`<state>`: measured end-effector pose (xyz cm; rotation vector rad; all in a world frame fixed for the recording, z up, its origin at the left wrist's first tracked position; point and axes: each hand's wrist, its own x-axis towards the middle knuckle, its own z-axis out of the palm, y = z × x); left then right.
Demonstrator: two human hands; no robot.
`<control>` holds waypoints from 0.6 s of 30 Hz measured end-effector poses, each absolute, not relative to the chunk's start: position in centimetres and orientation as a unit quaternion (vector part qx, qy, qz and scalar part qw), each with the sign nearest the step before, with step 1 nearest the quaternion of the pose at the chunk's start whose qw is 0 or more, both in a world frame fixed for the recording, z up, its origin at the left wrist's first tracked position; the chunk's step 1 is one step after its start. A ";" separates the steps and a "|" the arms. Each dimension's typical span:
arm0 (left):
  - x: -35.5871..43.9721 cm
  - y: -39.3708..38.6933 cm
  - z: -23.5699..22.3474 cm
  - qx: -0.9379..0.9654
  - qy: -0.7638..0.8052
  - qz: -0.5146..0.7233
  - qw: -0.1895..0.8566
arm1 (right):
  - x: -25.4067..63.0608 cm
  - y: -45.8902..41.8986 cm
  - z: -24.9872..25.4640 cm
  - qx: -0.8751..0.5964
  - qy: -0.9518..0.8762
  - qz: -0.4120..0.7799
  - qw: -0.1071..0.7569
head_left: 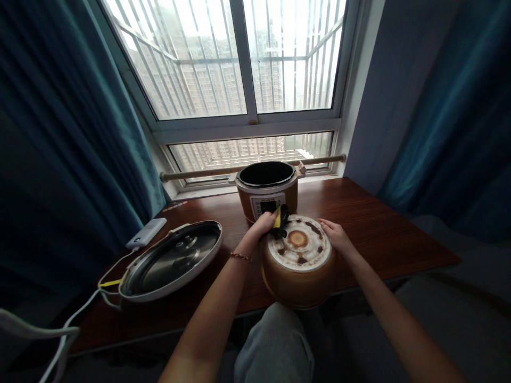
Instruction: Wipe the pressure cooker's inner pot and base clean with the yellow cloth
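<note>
A golden-brown inner pot (297, 284) is tilted bottom up at the table's front edge. Its whitish base has brown stains and a tan disc in the middle. My left hand (265, 222) is closed on a yellow-and-black cloth (281, 219), which touches the base near its rim on the left. My right hand (334, 234) grips the pot's right edge, thumb and fingers partly hidden. Behind the pot stands an electric pressure cooker body (247, 199), uncovered, with a dark inside and a control panel partly hidden by my left hand and the cloth.
A large round lid (217, 250) lies inside up on the left of the wooden table (379, 229). Beyond it rests a white power bank (147, 233) with a white cable (74, 315) trailing off the left side. A barred window and a rail (199, 174) stand behind.
</note>
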<state>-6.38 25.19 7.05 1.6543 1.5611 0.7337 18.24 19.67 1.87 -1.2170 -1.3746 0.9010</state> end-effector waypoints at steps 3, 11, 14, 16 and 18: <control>-7.8 23.6 6.3 0.603 0.600 0.346 0.396 | 18.1 19.6 2.0 -0.507 -0.567 0.378 0.528; -7.6 12.9 3.2 0.521 0.583 0.525 0.335 | 18.2 19.7 1.7 -0.511 -0.556 0.382 0.533; -5.3 8.8 1.7 0.531 0.563 0.602 0.196 | 18.3 19.7 1.5 -0.505 -0.558 0.390 0.531; -4.0 7.2 1.3 0.596 0.533 0.596 0.077 | 18.4 19.8 1.5 -0.503 -0.558 0.393 0.529; -2.9 6.4 1.8 0.672 0.504 0.541 -0.020 | 18.5 19.8 1.4 -0.503 -0.559 0.395 0.528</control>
